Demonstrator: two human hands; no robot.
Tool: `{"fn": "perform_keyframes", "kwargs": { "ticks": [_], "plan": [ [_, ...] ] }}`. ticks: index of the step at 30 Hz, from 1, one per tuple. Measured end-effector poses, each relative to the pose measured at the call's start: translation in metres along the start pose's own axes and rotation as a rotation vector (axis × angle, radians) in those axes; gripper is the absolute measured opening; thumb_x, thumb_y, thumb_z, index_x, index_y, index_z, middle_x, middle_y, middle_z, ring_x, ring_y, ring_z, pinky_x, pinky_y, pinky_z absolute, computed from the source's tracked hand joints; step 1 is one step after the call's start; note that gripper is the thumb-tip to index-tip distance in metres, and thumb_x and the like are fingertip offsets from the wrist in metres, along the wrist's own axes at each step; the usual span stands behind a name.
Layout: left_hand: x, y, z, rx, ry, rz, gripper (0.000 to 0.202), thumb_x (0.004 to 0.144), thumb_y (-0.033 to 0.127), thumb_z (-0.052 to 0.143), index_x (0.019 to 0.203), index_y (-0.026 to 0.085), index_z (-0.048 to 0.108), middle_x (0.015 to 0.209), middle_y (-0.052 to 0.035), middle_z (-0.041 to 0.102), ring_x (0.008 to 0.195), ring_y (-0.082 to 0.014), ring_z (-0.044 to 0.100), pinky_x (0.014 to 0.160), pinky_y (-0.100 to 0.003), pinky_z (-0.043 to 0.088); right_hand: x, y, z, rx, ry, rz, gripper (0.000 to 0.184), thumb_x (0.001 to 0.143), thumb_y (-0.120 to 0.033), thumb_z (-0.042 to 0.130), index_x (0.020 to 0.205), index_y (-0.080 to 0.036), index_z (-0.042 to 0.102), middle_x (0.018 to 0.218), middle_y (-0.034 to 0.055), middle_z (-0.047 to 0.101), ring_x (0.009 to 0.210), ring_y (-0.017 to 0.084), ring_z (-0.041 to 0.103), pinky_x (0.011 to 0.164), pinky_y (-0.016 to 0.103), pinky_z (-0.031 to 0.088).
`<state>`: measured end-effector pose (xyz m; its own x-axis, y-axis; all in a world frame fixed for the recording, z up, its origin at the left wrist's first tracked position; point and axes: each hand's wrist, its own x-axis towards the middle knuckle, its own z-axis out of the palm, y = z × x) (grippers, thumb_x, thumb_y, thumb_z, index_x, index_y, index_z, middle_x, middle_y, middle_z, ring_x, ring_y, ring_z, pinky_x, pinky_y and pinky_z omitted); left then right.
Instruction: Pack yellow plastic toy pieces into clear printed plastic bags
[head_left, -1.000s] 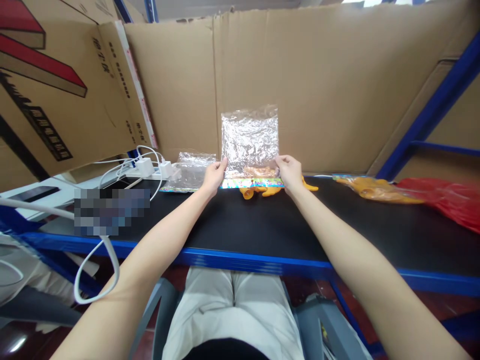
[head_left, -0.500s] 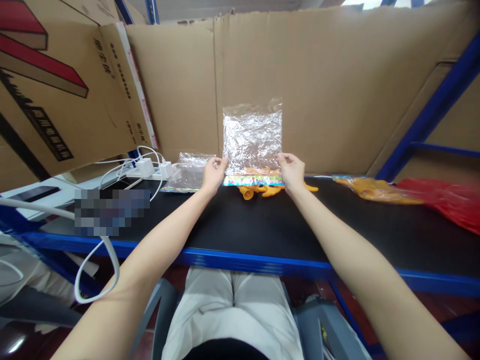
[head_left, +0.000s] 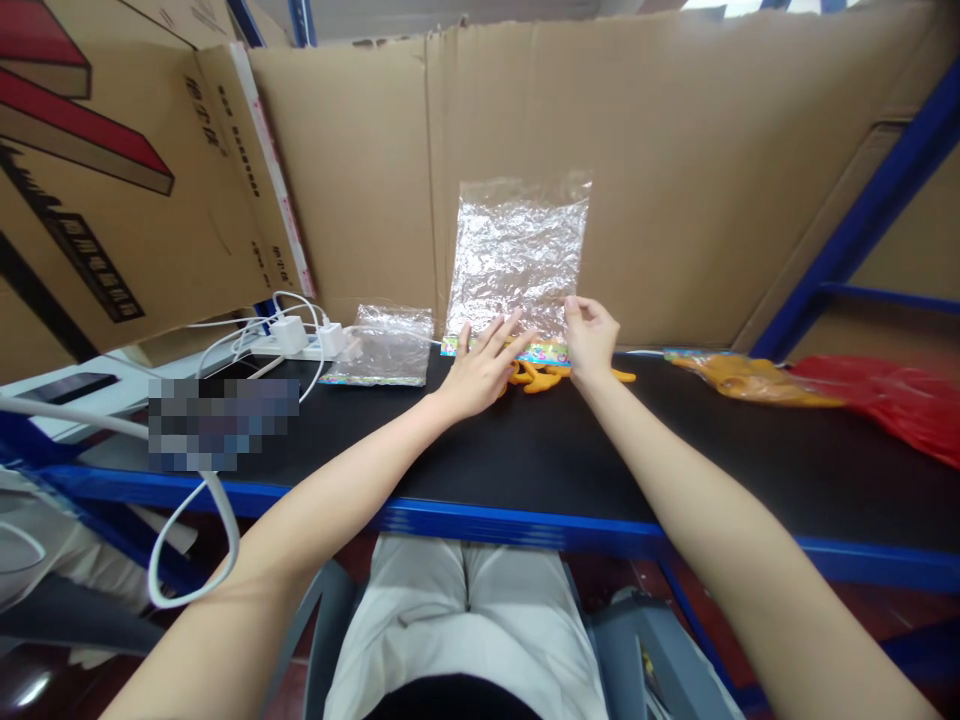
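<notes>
A clear crinkled plastic bag with a colourful strip along its lower edge stands upright against the cardboard wall. My right hand pinches its lower right corner. My left hand, fingers spread, hovers over orange toy pieces lying on the black shelf surface just below the bag; it holds nothing.
A stack of flat clear bags lies left of the hands. Farther left sit a white power strip with chargers and cables. At the right lie a bag of orange toys and a red plastic bag. Cardboard walls the back.
My left hand let go of the bag's lower left corner and moved right and down over the orange toys. The bag rose slightly and shifted right, held by my right hand alone.
</notes>
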<state>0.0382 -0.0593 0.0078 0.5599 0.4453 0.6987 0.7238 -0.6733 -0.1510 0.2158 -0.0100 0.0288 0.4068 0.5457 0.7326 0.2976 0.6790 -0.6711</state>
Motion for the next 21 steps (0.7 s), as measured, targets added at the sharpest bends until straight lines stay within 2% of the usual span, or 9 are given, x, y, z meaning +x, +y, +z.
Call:
{"fn": "perform_keyframes", "kwargs": {
  "ticks": [3, 6, 8, 11, 14, 17, 21],
  "plan": [
    [-0.001, -0.007, 0.001, 0.059, -0.032, -0.02, 0.06, 0.085, 0.007, 0.03, 0.138, 0.033, 0.025, 0.148, -0.0018, 0.02, 0.135, -0.0208, 0.016, 0.106, -0.054, 0.003, -0.001, -0.003, 0.001, 0.019, -0.013, 0.013, 0.041, 0.075, -0.055, 0.052, 0.081, -0.016, 0.062, 0.075, 0.0035, 0.062, 0.072, 0.014, 0.058, 0.068, 0.03, 0.047],
    [0.0, -0.016, -0.002, 0.091, -0.045, -0.045, 0.064, 0.082, 0.002, 0.031, 0.137, 0.034, 0.027, 0.147, -0.0004, 0.021, 0.135, -0.0206, 0.017, 0.105, -0.056, 0.003, -0.003, -0.004, 0.001, 0.061, -0.064, 0.02, 0.04, 0.074, -0.055, 0.053, 0.083, -0.016, 0.062, 0.074, 0.0037, 0.063, 0.069, 0.014, 0.058, 0.064, 0.03, 0.048],
    [0.001, -0.019, -0.006, 0.104, -0.049, -0.061, 0.065, 0.08, 0.001, 0.033, 0.136, 0.034, 0.03, 0.146, -0.0007, 0.023, 0.135, -0.0213, 0.017, 0.105, -0.058, 0.002, -0.005, -0.005, 0.001, 0.083, -0.129, 0.076, 0.04, 0.074, -0.054, 0.054, 0.087, -0.017, 0.063, 0.062, 0.0007, 0.059, 0.054, 0.012, 0.055, 0.053, 0.027, 0.046],
    [0.003, -0.024, -0.012, 0.123, -0.065, -0.075, 0.064, 0.078, 0.001, 0.035, 0.133, 0.033, 0.035, 0.144, -0.0005, 0.029, 0.134, -0.0214, 0.02, 0.104, -0.06, 0.001, -0.008, -0.006, 0.001, 0.12, -0.219, 0.181, 0.04, 0.073, -0.052, 0.056, 0.091, -0.017, 0.064, 0.047, -0.0047, 0.048, 0.034, 0.008, 0.041, 0.036, 0.023, 0.036],
    [0.003, -0.033, -0.02, 0.155, -0.075, -0.107, 0.059, 0.079, 0.002, 0.035, 0.129, 0.032, 0.042, 0.14, -0.0004, 0.036, 0.132, -0.0204, 0.026, 0.104, -0.06, -0.001, -0.01, -0.007, 0.001, 0.162, -0.261, 0.222, 0.036, 0.073, -0.048, 0.058, 0.089, -0.016, 0.063, 0.051, -0.0043, 0.051, 0.031, 0.006, 0.039, 0.032, 0.021, 0.031],
    [0.002, -0.048, -0.03, 0.202, -0.078, -0.212, 0.056, 0.077, 0.002, 0.035, 0.123, 0.031, 0.049, 0.139, -0.0004, 0.038, 0.131, -0.0201, 0.03, 0.105, -0.059, -0.003, -0.01, -0.008, 0.002, 0.156, -0.316, 0.274, 0.033, 0.075, -0.043, 0.057, 0.093, -0.016, 0.061, 0.057, -0.003, 0.055, 0.033, 0.006, 0.042, 0.033, 0.022, 0.034],
    [-0.003, -0.069, -0.043, 0.275, -0.149, -0.378, 0.052, 0.076, 0.003, 0.036, 0.114, 0.03, 0.058, 0.134, -0.0011, 0.046, 0.128, -0.0228, 0.035, 0.103, -0.062, -0.005, -0.012, -0.004, 0.001, -0.027, -0.446, 0.296, 0.03, 0.08, -0.036, 0.051, 0.1, -0.015, 0.059, 0.069, 0.0013, 0.059, 0.038, 0.008, 0.047, 0.038, 0.025, 0.04]
  ]
}}
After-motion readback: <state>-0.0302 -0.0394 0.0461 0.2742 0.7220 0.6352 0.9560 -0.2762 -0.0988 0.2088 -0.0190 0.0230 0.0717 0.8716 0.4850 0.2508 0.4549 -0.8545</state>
